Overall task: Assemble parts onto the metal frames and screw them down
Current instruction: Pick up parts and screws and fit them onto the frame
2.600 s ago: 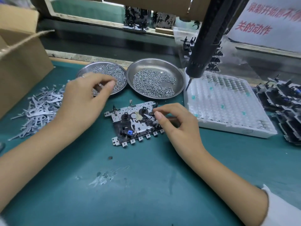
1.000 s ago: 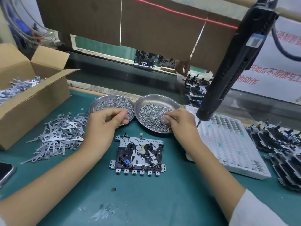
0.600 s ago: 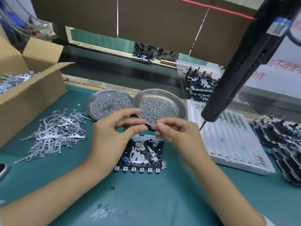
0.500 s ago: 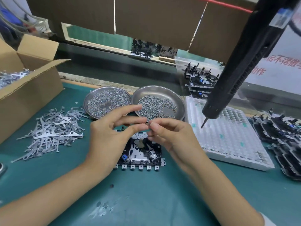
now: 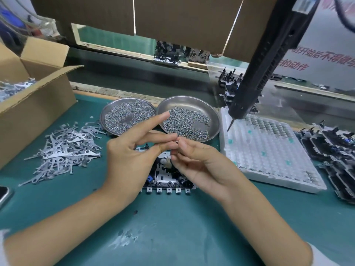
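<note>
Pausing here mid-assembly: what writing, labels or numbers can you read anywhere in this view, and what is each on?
"开始后不停做与": red characters, upper line on the white sign at the back right; it is cut off at both ends.
"的动作": red characters, lower line of the same sign, its start hidden behind the hanging electric screwdriver.
Sticker on the screwdriver body: printed, too small to read.
Nothing else legible.

hands (image 5: 169, 150) meet over frame (image 5: 165, 179) (screw, maybe)
</note>
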`<state>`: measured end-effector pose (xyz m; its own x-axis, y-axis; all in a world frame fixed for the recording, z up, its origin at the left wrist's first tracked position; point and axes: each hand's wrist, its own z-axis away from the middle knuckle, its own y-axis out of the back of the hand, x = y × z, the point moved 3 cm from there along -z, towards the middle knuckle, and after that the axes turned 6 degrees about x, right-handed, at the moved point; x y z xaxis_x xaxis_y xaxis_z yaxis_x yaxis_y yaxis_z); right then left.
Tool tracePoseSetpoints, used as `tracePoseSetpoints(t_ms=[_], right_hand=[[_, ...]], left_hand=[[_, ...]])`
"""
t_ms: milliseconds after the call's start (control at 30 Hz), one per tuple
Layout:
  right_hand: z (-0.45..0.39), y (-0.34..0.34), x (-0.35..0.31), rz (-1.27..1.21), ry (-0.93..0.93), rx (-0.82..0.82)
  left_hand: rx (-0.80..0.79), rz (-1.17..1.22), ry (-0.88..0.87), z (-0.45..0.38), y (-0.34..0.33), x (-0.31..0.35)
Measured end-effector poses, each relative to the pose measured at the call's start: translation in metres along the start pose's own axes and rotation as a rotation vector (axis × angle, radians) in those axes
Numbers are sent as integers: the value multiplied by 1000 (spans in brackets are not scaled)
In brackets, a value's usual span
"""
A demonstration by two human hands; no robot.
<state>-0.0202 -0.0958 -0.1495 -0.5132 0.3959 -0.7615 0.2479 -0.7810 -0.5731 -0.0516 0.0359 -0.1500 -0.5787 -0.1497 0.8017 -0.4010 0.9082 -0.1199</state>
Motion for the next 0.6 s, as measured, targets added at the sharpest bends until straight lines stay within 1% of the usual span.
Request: tracePoseSetpoints(t_ms=[167,333,400,500,600], right_hand=[[3,-2,-1,-62,-95,-4],[4,2,-5,33,-127,-25],[4,5,-9,124,-105,-20],[5,7,-20,352,-49,-31],[13,19,-44,588,14,11]], left_hand=[[-34,58,-41,0,-3,2],[-96,8,-45,0,-3,3],[-137,-84,-83,-2,-3,4],[-187,-224,-145,-5,-2,5],[-156,-233,-40,-7,1,2]])
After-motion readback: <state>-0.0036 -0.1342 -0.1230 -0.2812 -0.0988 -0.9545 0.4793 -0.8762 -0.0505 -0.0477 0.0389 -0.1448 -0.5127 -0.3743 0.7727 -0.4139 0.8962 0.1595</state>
